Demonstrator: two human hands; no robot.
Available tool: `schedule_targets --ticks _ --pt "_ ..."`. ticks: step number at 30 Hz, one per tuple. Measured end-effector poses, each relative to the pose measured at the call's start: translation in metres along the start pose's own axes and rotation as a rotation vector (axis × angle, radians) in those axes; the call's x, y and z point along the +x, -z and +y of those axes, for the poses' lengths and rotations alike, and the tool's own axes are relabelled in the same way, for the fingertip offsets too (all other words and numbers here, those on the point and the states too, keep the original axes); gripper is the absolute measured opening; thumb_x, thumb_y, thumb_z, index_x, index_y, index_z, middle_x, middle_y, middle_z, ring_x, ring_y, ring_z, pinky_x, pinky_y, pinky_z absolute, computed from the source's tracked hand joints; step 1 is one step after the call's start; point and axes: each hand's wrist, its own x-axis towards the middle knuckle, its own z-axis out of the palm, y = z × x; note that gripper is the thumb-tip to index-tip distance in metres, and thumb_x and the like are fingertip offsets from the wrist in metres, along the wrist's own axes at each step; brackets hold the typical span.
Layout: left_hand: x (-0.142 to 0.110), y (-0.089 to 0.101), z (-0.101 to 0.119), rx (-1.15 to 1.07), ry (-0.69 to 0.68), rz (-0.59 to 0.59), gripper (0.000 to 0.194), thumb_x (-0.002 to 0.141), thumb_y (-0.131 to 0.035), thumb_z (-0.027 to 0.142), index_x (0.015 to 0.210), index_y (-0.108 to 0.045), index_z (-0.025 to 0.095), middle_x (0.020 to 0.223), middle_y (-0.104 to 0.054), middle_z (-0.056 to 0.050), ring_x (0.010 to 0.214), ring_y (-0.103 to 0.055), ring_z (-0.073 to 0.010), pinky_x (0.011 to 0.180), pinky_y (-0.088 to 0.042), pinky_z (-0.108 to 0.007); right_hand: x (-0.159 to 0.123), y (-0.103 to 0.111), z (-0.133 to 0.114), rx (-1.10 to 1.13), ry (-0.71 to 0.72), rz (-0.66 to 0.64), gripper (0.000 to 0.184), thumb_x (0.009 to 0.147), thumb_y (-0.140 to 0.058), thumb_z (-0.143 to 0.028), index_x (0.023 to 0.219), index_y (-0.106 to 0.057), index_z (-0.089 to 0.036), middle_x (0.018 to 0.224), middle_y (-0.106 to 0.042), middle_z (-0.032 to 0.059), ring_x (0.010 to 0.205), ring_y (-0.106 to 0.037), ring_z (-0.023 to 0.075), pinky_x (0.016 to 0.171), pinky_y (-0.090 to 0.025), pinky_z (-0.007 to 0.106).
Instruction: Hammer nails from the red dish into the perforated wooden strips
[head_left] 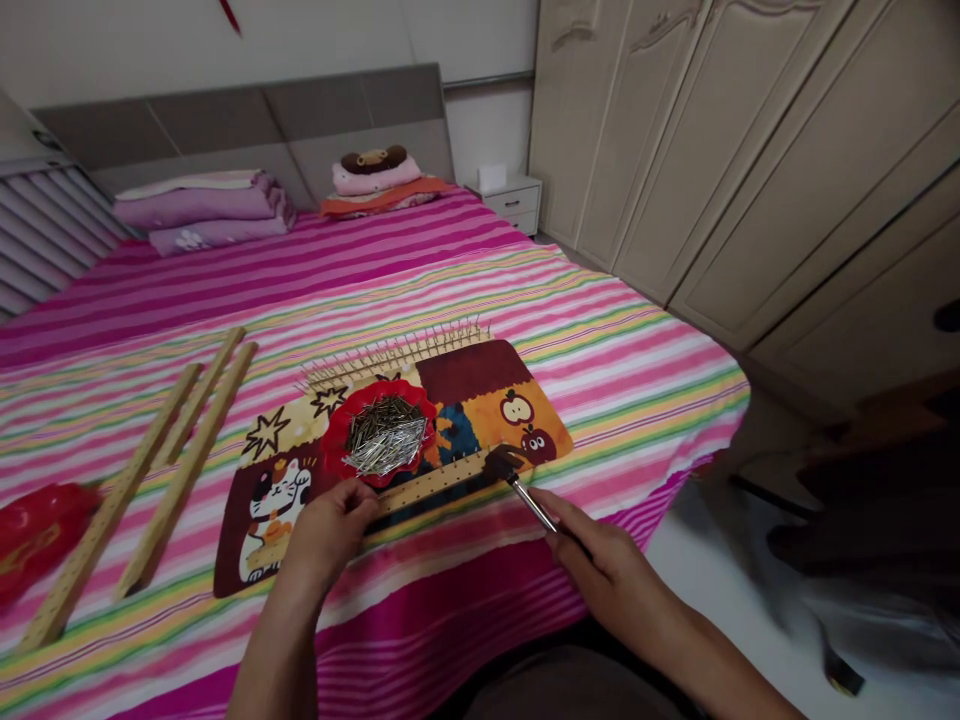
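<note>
My right hand (592, 550) is wrapped round the handle of a hammer (534, 503). The hammer's dark head rests over the right end of a wooden strip (435, 484) dotted with small holes. A few nails stand up along that strip near the head. My left hand (334, 525) is closed at the strip's left part, thumb and fingers pinched together; what lies between them, if anything, is hidden. Just beyond it, a red scalloped bowl (337, 440) holds a heap of nails (386, 435). Under these lies a patterned mat (480, 370) with a cat and apples.
Behind the mat is a second wooden strip (397, 358) bristling with upright nails. Several wooden bars (187, 470) lie at left beside a red dish (45, 530). All rest on a striped bed (637, 360); folded bedding (202, 210) sits at the headboard. A wardrobe (675, 150) stands right.
</note>
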Motion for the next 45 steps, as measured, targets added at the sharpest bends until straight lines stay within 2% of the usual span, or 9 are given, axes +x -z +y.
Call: schedule_targets --ticks 4,8,13,18,22,25,32,39,45 --pt "0.001 -0.007 0.011 0.466 -0.036 0.055 0.013 0.067 -0.054 0.03 0.057 -0.053 0.022 0.052 -0.058 0.0 0.052 -0.053 -0.0165 0.052 -0.031 -0.026 0.002 -0.002 -0.001 0.01 0.017 -0.011 0.046 0.091 -0.039 -0.019 0.136 -0.044 -0.019 0.061 -0.061 -0.0029 0.066 -0.062 0.0141 0.071 -0.054 0.026" --pt "0.004 -0.021 0.019 0.579 -0.099 0.098 0.008 0.068 -0.055 0.027 0.062 -0.056 0.022 0.058 -0.063 -0.004 0.058 -0.058 -0.0191 0.053 -0.031 -0.027 0.002 -0.002 -0.003 -0.013 0.028 -0.004 0.046 0.091 -0.039 -0.019 0.137 -0.043 -0.021 0.053 -0.055 -0.0043 0.07 -0.064 0.0164 0.078 -0.053 0.03" --pt "0.007 -0.032 0.021 0.422 -0.088 0.148 0.01 0.067 -0.056 0.029 0.061 -0.056 0.022 0.055 -0.061 -0.001 0.057 -0.057 -0.0172 0.055 -0.033 -0.025 0.001 -0.002 -0.002 -0.01 0.033 -0.01 0.047 0.092 -0.038 -0.019 0.138 -0.042 -0.024 0.057 -0.058 -0.0034 0.077 -0.065 0.0176 0.081 -0.053 0.031" --pt "0.007 -0.04 0.016 0.111 -0.135 0.206 0.011 0.064 -0.055 0.032 0.059 -0.057 0.022 0.053 -0.06 0.003 0.053 -0.054 -0.0131 0.054 -0.035 -0.023 0.002 -0.004 -0.001 -0.012 0.014 -0.016 0.043 0.092 -0.039 -0.021 0.134 -0.046 -0.023 0.065 -0.064 -0.0024 0.066 -0.064 0.0157 0.073 -0.055 0.028" --pt "0.009 -0.049 0.01 -0.312 -0.131 0.123 0.023 0.064 -0.057 0.042 0.071 -0.063 0.021 0.055 -0.06 0.003 0.051 -0.053 -0.012 0.053 -0.041 -0.023 0.003 -0.004 0.0 -0.009 0.017 -0.015 0.044 0.091 -0.039 -0.019 0.135 -0.045 -0.023 0.069 -0.065 -0.0021 0.062 -0.062 0.0142 0.074 -0.055 0.028" --pt "0.013 -0.057 0.007 -0.455 -0.107 0.053 0.03 0.062 -0.06 0.046 0.072 -0.063 0.019 0.053 -0.058 0.003 0.05 -0.053 -0.0117 0.054 -0.045 -0.024 0.002 -0.004 0.0 -0.012 0.022 -0.016 0.044 0.092 -0.039 -0.019 0.136 -0.044 -0.023 0.074 -0.067 -0.0011 0.06 -0.061 0.0135 0.074 -0.055 0.028" --pt "0.014 -0.062 0.007 -0.405 -0.084 0.08 0.029 0.062 -0.059 0.046 0.072 -0.063 0.019 0.056 -0.06 0.003 0.053 -0.056 -0.0126 0.057 -0.048 -0.025 0.002 -0.004 0.001 -0.006 0.04 -0.018 0.044 0.092 -0.039 -0.019 0.135 -0.045 -0.024 0.08 -0.068 0.0 0.059 -0.061 0.0128 0.071 -0.056 0.027" --pt "0.01 -0.059 0.014 -0.269 -0.073 0.129 0.023 0.064 -0.056 0.042 0.07 -0.063 0.021 0.061 -0.061 0.003 0.053 -0.058 -0.0131 0.055 -0.046 -0.024 0.001 -0.004 0.0 0.013 0.02 -0.027 0.046 0.091 -0.04 -0.018 0.137 -0.043 -0.024 0.073 -0.068 -0.0012 0.079 -0.066 0.0165 0.08 -0.054 0.03" --pt "0.011 -0.061 0.012 -0.144 -0.125 0.158 0.022 0.067 -0.053 0.042 0.071 -0.063 0.023 0.066 -0.064 0.001 0.062 -0.059 -0.015 0.061 -0.045 -0.025 0.001 -0.003 -0.002 0.019 0.006 -0.053 0.046 0.092 -0.039 -0.018 0.137 -0.042 -0.024 0.091 -0.07 0.0015 0.084 -0.066 0.0156 0.084 -0.052 0.03"
